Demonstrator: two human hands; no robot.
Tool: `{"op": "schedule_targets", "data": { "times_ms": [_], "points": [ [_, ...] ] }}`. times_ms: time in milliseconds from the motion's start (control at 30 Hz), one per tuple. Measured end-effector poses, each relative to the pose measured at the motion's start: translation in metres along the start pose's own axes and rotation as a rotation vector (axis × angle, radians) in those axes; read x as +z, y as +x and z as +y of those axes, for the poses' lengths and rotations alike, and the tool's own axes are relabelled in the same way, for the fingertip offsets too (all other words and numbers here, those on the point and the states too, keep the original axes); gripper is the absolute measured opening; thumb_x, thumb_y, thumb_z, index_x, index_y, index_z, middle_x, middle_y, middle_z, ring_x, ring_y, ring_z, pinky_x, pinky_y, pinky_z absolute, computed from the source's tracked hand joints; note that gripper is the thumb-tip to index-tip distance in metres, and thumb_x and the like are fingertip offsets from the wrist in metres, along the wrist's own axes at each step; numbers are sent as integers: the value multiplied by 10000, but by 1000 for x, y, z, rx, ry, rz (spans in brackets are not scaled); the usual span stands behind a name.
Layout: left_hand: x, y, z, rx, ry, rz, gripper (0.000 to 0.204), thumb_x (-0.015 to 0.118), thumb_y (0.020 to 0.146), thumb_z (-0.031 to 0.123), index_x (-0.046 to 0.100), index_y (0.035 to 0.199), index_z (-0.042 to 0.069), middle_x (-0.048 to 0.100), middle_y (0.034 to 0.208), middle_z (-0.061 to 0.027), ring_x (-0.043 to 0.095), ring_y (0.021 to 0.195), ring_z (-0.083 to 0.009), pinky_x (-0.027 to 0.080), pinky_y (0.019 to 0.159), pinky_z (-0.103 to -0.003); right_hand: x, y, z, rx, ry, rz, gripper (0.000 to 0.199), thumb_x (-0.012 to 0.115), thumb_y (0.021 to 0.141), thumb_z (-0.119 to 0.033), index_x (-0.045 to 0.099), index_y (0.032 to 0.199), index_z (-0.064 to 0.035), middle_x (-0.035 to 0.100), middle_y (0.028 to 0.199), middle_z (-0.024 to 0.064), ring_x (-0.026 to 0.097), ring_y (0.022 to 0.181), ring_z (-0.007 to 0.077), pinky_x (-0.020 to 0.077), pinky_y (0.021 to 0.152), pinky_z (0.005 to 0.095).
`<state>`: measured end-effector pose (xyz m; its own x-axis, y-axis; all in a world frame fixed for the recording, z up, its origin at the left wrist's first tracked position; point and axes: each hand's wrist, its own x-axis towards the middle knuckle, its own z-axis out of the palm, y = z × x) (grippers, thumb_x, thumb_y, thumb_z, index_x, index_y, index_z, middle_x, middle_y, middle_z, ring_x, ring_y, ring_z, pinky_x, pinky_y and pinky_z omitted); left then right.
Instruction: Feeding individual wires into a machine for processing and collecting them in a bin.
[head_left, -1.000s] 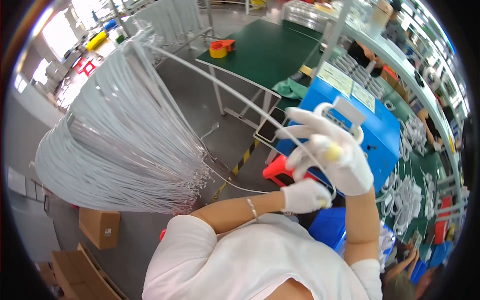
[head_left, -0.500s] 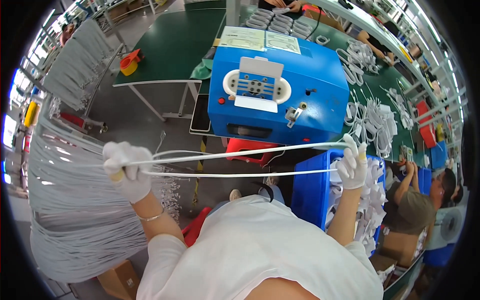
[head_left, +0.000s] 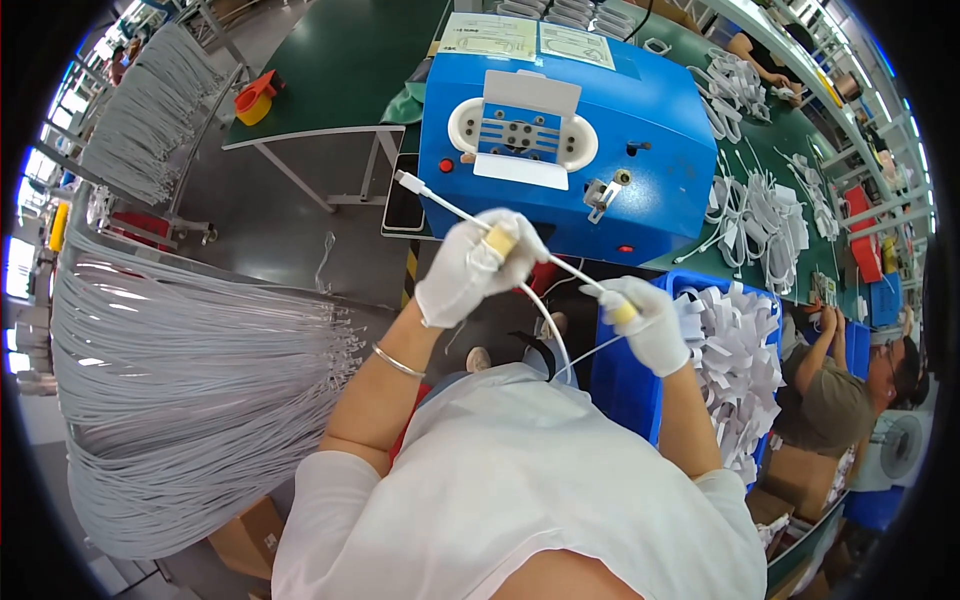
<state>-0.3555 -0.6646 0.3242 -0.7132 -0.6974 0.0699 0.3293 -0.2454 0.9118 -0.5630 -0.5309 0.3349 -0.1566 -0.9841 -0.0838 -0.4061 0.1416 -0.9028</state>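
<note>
Here both gloved hands grip one white cable [head_left: 520,285]: the left hand [head_left: 478,265] is closed round it near the plug end, which points to ten o'clock, and the right hand [head_left: 640,320] is pinched shut on it lower down, the rest looping toward the body. To my mind, keeping the span taut and the plug level would serve best. Beyond, at twelve o'clock, the blue machine [head_left: 600,120] carries a white label plate; two pale printed sheets [head_left: 525,38] lie on the green surface [head_left: 340,60] behind it.
</note>
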Motion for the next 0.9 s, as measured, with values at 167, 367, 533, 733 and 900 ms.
{"op": "schedule_targets", "data": {
  "times_ms": [167,367,533,733,900],
  "points": [
    [-39,15,20,6,97,428,216,593,959,224,590,966,8,508,653,30,367,471,-2,262,428,-155,-36,1,37,34,-216,265,129,661,876,-121,703,920,-7,613,791,51,552,695,121,431,638,249],
    [-55,29,35,29,257,429,134,591,951,127,586,984,-2,572,703,-1,386,488,3,270,423,-151,-40,18,40,-173,-234,385,61,658,860,-55,671,880,2,600,766,63,562,686,138,435,642,253],
    [-49,46,33,226,281,508,98,607,933,72,582,994,-1,610,755,-11,421,525,1,291,432,-154,-45,28,34,-323,-369,471,35,652,854,-33,656,875,-6,595,761,85,572,675,192,449,646,271],
    [-47,53,15,233,328,651,120,656,904,72,581,979,15,629,783,-20,508,592,-22,361,478,-164,-51,40,38,-346,-400,486,49,630,844,-12,659,882,-25,604,765,84,593,683,193,459,638,277],
    [-49,51,7,380,586,626,94,632,909,48,573,973,14,665,828,-41,608,685,-79,485,611,-212,-72,47,36,-420,-433,504,66,617,842,-2,657,891,-21,625,799,79,607,713,172,469,661,267]
  ]
}}
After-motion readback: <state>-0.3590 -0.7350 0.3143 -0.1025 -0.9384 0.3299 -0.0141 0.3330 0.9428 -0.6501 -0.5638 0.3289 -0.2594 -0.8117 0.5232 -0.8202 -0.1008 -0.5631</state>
